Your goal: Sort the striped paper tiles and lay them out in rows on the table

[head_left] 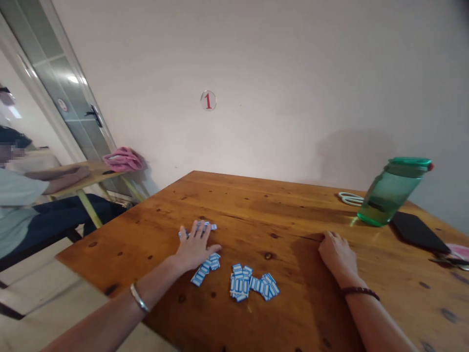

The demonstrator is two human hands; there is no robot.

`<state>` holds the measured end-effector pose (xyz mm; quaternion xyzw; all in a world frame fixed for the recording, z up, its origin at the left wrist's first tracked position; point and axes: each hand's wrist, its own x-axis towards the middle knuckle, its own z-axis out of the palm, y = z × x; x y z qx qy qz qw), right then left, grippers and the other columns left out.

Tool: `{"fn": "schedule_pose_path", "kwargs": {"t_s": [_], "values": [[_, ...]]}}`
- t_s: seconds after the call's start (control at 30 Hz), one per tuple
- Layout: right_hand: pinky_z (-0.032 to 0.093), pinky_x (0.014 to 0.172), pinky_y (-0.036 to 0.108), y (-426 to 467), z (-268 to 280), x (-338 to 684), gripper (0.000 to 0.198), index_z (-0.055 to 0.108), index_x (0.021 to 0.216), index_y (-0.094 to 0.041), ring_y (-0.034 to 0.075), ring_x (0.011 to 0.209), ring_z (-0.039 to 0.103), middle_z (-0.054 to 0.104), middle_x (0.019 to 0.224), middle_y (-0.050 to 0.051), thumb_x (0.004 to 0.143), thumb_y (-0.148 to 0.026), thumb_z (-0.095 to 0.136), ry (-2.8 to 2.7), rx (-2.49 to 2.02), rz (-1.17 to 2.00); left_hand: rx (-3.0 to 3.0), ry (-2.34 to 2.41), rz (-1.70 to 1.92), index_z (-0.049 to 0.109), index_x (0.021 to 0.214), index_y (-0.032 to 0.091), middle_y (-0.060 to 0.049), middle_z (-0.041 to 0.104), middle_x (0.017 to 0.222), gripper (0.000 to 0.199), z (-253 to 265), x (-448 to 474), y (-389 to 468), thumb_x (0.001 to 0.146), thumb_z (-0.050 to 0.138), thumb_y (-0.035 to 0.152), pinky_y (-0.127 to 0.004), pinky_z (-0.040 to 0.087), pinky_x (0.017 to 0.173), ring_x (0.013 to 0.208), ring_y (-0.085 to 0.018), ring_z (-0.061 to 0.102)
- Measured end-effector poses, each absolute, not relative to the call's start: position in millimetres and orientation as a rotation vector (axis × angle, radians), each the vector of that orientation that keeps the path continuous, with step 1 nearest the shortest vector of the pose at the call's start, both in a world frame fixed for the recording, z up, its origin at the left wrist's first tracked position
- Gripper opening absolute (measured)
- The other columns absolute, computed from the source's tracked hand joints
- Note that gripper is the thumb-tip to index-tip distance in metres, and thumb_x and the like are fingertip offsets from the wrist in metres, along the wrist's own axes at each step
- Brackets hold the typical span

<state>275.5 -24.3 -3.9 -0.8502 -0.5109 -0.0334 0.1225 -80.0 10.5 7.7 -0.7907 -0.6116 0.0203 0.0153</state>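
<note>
Flat on the wooden table (249, 210), my left hand (193, 250) spreads its fingers over small blue-and-white paper labels. Some labels (212, 226) show past the fingertips, and more labels (205, 269) stick out below the palm. Part of that group is hidden under the hand. To its right lie two small overlapping heaps: one heap of labels (240, 283) and, touching it, a fanned heap of labels (266, 286). My right hand (337, 256) rests on the table farther right, apart from the labels, its fingers curled in and nothing visible in them.
A green water bottle (395, 190) stands at the back right, beside a coiled white cable (350, 198) and a black flat device (417, 231). Scissors (452, 260) lie at the right edge. On the left, a person (22, 205) sits at another table with a pink cloth (124, 159).
</note>
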Motion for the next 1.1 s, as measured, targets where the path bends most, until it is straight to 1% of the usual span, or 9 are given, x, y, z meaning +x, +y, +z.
{"fn": "schedule_pose_path", "kwargs": {"t_s": [0.07, 0.13, 0.27, 0.33, 0.53, 0.73, 0.9, 1.0, 1.1], "values": [[0.043, 0.074, 0.035, -24.1, -4.3, 275.2, 0.031, 0.057, 0.098, -0.013, 0.027, 0.103, 0.05, 0.057, 0.108, 0.013, 0.081, -0.008, 0.031, -1.491, -2.481, -0.101, -2.423, -1.976, 0.06, 0.02, 0.138, 0.015, -0.014, 0.014, 0.146, 0.074, 6.5, -89.0, 7.4, 0.081, 0.022, 0.061, -0.066, 0.006, 0.097, 0.133, -0.034, 0.007], [0.043, 0.074, 0.035, -24.3, -4.3, 274.6, 0.031, 0.057, 0.096, -0.013, 0.027, 0.102, 0.051, 0.057, 0.107, 0.013, 0.081, -0.008, 0.031, -1.495, -2.484, -0.108, -2.509, -1.912, 0.075, 0.019, 0.138, 0.019, -0.012, 0.013, 0.146, 0.07, 6.1, -83.6, -8.4, 0.082, 0.023, 0.06, -0.065, 0.004, 0.098, 0.133, -0.032, 0.005], [0.044, 0.073, 0.035, -25.6, -3.1, 274.1, 0.031, 0.058, 0.094, -0.012, 0.026, 0.102, 0.051, 0.059, 0.105, 0.014, 0.081, -0.007, 0.03, -1.508, -2.485, -0.12, -2.923, -1.459, 0.085, 0.011, 0.138, 0.032, -0.004, 0.012, 0.147, 0.063, 12.3, -53.8, -37.2, 0.083, 0.021, 0.06, -0.066, 0.001, 0.098, 0.134, -0.029, 0.002], [0.044, 0.074, 0.035, -26.4, -2.3, 274.2, 0.032, 0.058, 0.095, -0.012, 0.026, 0.101, 0.052, 0.059, 0.106, 0.014, 0.081, -0.008, 0.03, -1.518, -2.478, -0.122, -2.942, -1.436, 0.082, 0.01, 0.139, 0.028, -0.005, 0.016, 0.146, 0.066, 17.1, -47.6, -34.1, 0.082, 0.019, 0.061, -0.066, 0.0, 0.098, 0.134, -0.029, 0.002], [0.045, 0.073, 0.037, -26.1, -3.0, 274.7, 0.033, 0.058, 0.096, -0.013, 0.027, 0.1, 0.053, 0.059, 0.107, 0.014, 0.082, -0.009, 0.029, -1.519, -2.46, -0.116, -2.433, -1.996, 0.069, 0.027, 0.135, 0.007, -0.019, 0.021, 0.143, 0.08, 19.6, -81.8, -12.3, 0.08, 0.018, 0.065, -0.066, 0.002, 0.098, 0.132, -0.036, 0.008], [0.045, 0.075, 0.039, -25.4, -4.8, 275.9, 0.034, 0.058, 0.098, -0.012, 0.028, 0.102, 0.052, 0.058, 0.108, 0.015, 0.081, -0.008, 0.028, -1.508, -2.457, -0.116, -2.896, -1.424, 0.109, 0.017, 0.138, 0.028, -0.006, 0.015, 0.146, 0.067, 15.1, -78.8, -38.5, 0.081, 0.019, 0.064, -0.063, 0.004, 0.1, 0.134, -0.03, 0.007], [0.045, 0.075, 0.038, -26.1, -3.5, 276.0, 0.033, 0.058, 0.094, -0.011, 0.028, 0.1, 0.054, 0.059, 0.106, 0.015, 0.082, -0.008, 0.028, -1.529, -2.461, -0.109, -2.369, -1.852, 0.045, 0.035, 0.133, 0.009, -0.018, 0.026, 0.141, 0.077, 12.9, -85.1, -34.7, 0.079, 0.026, 0.065, -0.064, 0.003, 0.1, 0.132, -0.037, 0.011], [0.046, 0.075, 0.039, -25.7, -2.4, 275.2, 0.032, 0.059, 0.094, -0.012, 0.028, 0.1, 0.054, 0.06, 0.106, 0.015, 0.081, -0.008, 0.029, -1.523, -2.466, -0.112, -2.259, -1.891, -0.02, 0.038, 0.131, 0.009, -0.017, 0.027, 0.142, 0.074, 15.6, -102.1, -25.1, 0.081, 0.023, 0.062, -0.062, 0.004, 0.101, 0.132, -0.035, 0.01], [0.046, 0.074, 0.039, -25.2, -1.7, 274.7, 0.033, 0.059, 0.096, -0.013, 0.028, 0.1, 0.054, 0.059, 0.108, 0.015, 0.081, -0.008, 0.029, -1.504, -2.47, -0.111, -2.248, -2.075, 0.006, 0.032, 0.134, 0.008, -0.019, 0.026, 0.142, 0.072, 17.5, -108.3, -15.6, 0.083, 0.022, 0.059, -0.064, 0.011, 0.099, 0.132, -0.037, 0.012]]}}
